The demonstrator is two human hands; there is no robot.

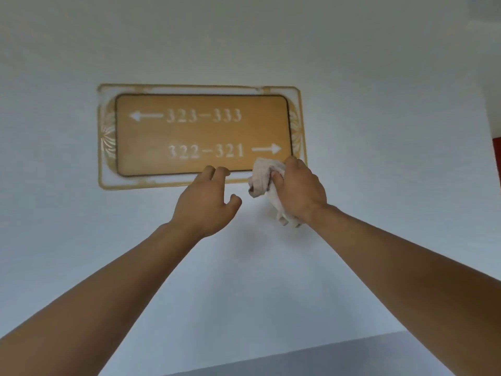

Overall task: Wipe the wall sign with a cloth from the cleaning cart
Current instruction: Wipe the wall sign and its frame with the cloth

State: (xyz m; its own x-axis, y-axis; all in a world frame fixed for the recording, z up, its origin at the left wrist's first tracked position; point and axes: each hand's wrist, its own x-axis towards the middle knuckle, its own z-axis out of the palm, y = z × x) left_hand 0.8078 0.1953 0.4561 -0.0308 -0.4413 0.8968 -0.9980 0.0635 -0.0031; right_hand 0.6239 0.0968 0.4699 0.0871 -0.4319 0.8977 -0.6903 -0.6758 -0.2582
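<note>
A golden-brown wall sign (200,131) with white room numbers and two arrows hangs on a white wall, inside a thin gold ornamental frame. My right hand (299,188) grips a bunched beige cloth (264,177) at the sign's lower right corner, the cloth touching the frame's bottom edge. My left hand (207,203) is raised just below the sign's bottom edge, fingers apart and fingertips at the frame, holding nothing. Part of the cloth hangs down behind my right wrist.
The white wall (379,104) fills the view around the sign. A red strip (496,161) shows at the right edge. A grey band (311,356) runs along the bottom of the view.
</note>
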